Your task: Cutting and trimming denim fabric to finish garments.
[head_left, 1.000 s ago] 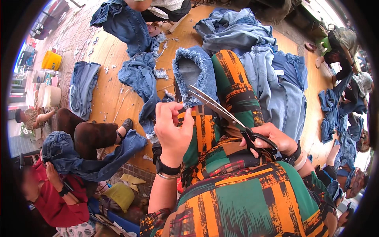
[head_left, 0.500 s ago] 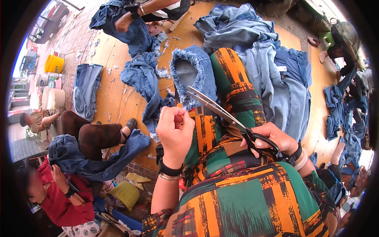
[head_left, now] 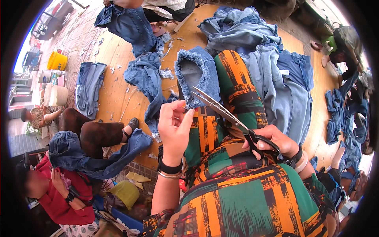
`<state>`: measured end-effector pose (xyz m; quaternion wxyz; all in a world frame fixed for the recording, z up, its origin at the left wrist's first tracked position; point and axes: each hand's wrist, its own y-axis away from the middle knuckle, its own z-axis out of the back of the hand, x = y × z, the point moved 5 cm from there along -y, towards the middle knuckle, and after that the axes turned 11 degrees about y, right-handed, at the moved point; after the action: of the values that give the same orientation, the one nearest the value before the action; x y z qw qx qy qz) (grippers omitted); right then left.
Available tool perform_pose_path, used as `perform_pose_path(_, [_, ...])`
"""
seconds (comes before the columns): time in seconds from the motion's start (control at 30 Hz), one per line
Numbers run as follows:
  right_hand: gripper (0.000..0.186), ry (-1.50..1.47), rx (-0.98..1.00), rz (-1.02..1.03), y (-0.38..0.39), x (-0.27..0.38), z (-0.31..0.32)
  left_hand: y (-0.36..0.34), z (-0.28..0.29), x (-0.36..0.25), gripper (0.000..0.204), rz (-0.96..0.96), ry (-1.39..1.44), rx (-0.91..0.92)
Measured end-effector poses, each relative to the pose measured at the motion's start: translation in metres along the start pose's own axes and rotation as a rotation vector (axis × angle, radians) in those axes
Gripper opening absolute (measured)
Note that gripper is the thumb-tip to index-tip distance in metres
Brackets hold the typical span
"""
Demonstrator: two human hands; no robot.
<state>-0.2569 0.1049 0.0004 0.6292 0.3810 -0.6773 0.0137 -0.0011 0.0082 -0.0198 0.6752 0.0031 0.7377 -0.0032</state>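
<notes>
The left hand [head_left: 173, 130] pinches the shaggy, curved hem [head_left: 205, 73] of a denim leg [head_left: 213, 79]. The right hand [head_left: 278, 141] grips pointed metal scissors [head_left: 233, 119].

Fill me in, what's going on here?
The person's right hand grips black-handled scissors, the blades slanting up to the frayed opening of a denim leg over the left knee. The left hand has its thumb and fingertips at the fringed lower edge; whether they pinch it is hard to tell. Light-blue jeans lie to the right. At the left, a co-worker in red has darker jeans across the lap.
</notes>
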Motion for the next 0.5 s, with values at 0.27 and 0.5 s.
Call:
perform_pose_path(0.27, [0.041, -0.038, -0.003, 0.013, 0.001, -0.003, -0.001, -0.008, -0.006, -0.021, 0.01, -0.359, -0.341, 0.07])
perform_pose_path(0.5, [0.042, -0.051, -0.01, 0.003, 0.001, -0.002, 0.0, 0.015, -0.021, -0.018, 0.01, -0.368, -0.403, 0.292])
